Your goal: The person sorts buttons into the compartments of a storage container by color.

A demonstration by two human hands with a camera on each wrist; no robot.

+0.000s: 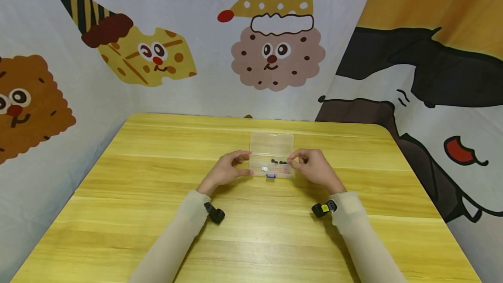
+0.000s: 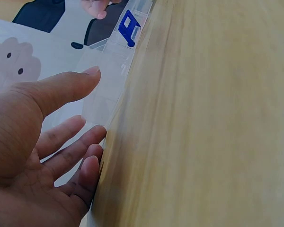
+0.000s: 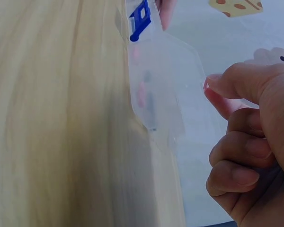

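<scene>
A clear plastic box (image 1: 257, 173) stands with its lid (image 1: 272, 144) raised at the back and a blue latch (image 1: 270, 177) at its front. Inside it lie several small black pieces (image 1: 276, 162), white ring-like pieces (image 1: 264, 168) and pink ones (image 1: 284, 170). My left hand (image 1: 225, 169) is at the box's left end, its thumb and fingers extended and fingertips right at the edge. Over the right end, my right hand (image 1: 313, 167) pinches a tiny pink piece (image 3: 206, 84) between thumb and index fingertip; its other fingers (image 3: 236, 151) are curled in.
The wooden table (image 1: 255, 239) extends around the box on every side. Behind it hangs a cloth backdrop (image 1: 212, 99) with cartoon figures. Black wrist cameras (image 1: 215, 213) sit at both sleeves.
</scene>
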